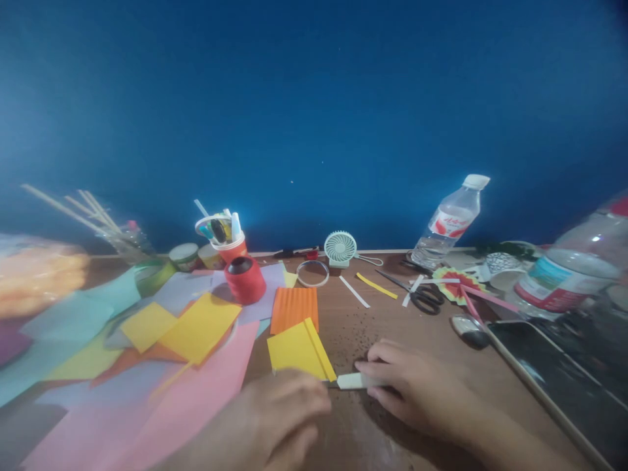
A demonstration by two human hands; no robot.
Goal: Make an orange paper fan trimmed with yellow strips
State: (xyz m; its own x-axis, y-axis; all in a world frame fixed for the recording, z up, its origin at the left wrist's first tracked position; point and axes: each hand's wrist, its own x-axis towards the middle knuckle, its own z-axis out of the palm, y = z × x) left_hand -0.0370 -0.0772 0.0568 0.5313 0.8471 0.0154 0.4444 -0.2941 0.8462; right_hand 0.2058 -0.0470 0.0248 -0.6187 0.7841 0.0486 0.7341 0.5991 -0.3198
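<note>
My right hand (400, 376) is closed around a white tapered tool handle (350, 381). A thin dark part runs from the handle's left end toward my left hand (284, 415); its exact kind is unclear. My left hand is slightly blurred, with its fingers curled at the lower edge of a folded yellow paper (297, 350). What its fingertips hold, if anything, is hidden. Just beyond the yellow sheet lies a pleated orange paper (294, 310). Small dark specks dot the brown table (338, 432) near my right hand.
Coloured paper sheets (196, 418) and a red thread spool (245, 281) lie left. Behind stand a pen cup (230, 247) and small fan (340, 248). Scissors (426, 299), a water bottle (449, 222), a paper fan (454, 284) and a dark-screened device (549, 366) are on the right.
</note>
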